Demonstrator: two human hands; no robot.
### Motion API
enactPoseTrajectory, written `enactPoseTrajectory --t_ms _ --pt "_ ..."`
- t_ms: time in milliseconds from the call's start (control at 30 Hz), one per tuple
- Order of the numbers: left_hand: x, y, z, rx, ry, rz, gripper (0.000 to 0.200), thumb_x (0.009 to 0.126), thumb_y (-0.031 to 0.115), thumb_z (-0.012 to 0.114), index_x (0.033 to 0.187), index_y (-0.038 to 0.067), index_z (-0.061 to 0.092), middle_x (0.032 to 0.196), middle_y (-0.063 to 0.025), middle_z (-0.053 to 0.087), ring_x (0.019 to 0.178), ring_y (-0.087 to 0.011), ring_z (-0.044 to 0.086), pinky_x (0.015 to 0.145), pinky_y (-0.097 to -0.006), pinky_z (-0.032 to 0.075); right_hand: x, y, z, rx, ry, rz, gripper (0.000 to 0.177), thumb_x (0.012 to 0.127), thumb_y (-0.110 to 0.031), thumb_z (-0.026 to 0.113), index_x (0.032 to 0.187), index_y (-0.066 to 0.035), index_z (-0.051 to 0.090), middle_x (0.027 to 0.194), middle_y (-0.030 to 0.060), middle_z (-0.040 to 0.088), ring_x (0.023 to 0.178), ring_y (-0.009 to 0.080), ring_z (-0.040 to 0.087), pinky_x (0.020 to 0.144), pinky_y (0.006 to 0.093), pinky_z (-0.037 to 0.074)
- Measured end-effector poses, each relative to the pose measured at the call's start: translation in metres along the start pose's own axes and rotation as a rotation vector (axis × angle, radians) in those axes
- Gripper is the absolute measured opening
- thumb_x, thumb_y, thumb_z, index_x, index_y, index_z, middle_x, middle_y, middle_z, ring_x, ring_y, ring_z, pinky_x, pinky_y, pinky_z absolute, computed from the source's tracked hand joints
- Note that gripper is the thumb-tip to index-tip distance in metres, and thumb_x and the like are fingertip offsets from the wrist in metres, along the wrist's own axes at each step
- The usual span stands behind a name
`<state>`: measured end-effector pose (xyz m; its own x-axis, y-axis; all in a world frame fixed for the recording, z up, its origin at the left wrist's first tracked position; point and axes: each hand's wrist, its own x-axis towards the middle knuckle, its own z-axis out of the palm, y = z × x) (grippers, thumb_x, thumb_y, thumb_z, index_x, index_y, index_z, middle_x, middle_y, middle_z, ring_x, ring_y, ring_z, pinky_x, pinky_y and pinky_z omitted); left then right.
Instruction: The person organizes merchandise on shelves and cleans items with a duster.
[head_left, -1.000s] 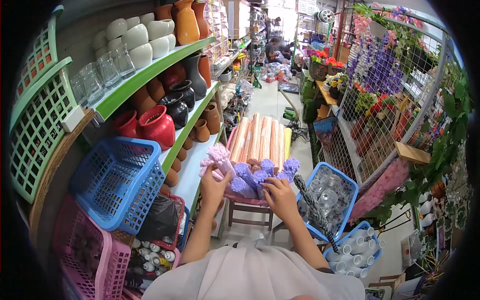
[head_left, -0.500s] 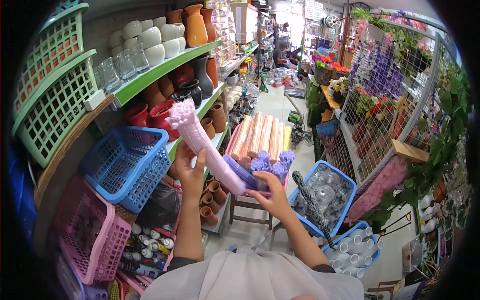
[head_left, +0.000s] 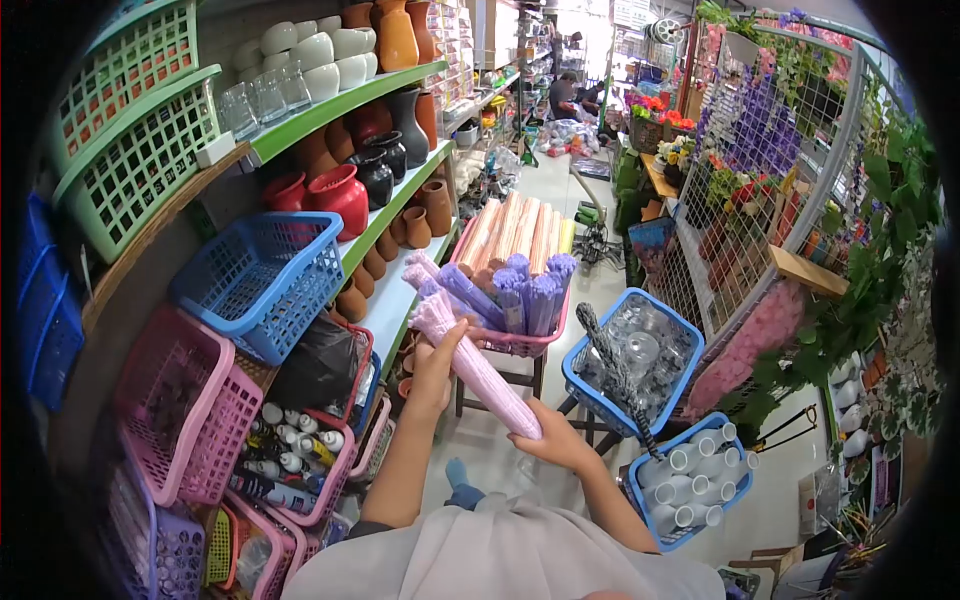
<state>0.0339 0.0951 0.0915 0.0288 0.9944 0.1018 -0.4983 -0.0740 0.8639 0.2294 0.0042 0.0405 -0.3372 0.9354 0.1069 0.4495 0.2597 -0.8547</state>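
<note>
Spanning both hands, pink bundle: left upper, right lower.

The left hand is raised just left of the frame's centre, arm stretched upward, fingers curled closed. The right hand sits lower, right of centre, fingers likewise clenched.

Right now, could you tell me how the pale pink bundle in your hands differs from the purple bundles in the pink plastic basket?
The pale pink bundle is slanted, held by the left hand and right hand; the purple bundles lean in the pink plastic basket. The pale pink bundle is single; the purple bundles are several. Both are long and slim.
</note>
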Motion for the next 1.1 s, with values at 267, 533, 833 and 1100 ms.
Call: enactPoseTrajectory --t_ms 267,533,833,1100 --pt "-0.026 -0.027 -0.001 -0.211 0.049 -0.147 0.032 0.088 0.021 0.059 0.114 0.003 0.052 0.101 -0.0123 0.062 0.091 -0.0267 0.064 0.082 -0.0394 0.054 -0.055 -0.006 -0.006 -0.115 0.054 0.148 0.047 0.074 -0.027 0.069 0.11 -0.002 0.051 0.092 0.0224 0.063 0.086 0.0357 0.063 0.074 0.0401 0.048" --pt "-0.038 -0.065 0.03 -0.292 -0.038 -0.387 0.03 0.087 0.019 0.061 0.111 0.003 0.051 0.103 -0.0124 0.061 0.096 -0.0267 0.063 0.08 -0.0387 0.054 -0.114 0.01 -0.012 -0.21 0.155 0.281 0.045 0.075 -0.028 0.067 0.108 -0.004 0.05 0.093 0.0223 0.063 0.087 0.0376 0.062 0.074 0.0417 0.048" --pt "-0.056 -0.109 0.076 -0.274 -0.106 -0.254 0.045 0.09 0.018 0.06 0.131 0.01 0.044 0.1 -0.0063 0.058 0.089 -0.0169 0.059 0.076 -0.0314 0.052 -0.161 0.013 -0.011 -0.12 0.317 0.306 0.041 0.076 -0.026 0.066 0.106 -0.003 0.05 0.089 0.0228 0.062 0.084 0.0389 0.062 0.072 0.042 0.048" --pt "-0.095 -0.187 0.061 0.076 -0.646 -0.618 0.058 0.094 0.04 0.05 0.137 0.006 0.031 0.125 -0.0136 0.054 0.112 -0.0248 0.055 0.096 -0.0411 0.043 -0.154 0.046 -0.006 -0.068 0.479 0.406 0.046 0.08 -0.034 0.068 0.108 -0.002 0.05 0.089 0.0212 0.063 0.082 0.0332 0.064 0.072 0.0395 0.048"
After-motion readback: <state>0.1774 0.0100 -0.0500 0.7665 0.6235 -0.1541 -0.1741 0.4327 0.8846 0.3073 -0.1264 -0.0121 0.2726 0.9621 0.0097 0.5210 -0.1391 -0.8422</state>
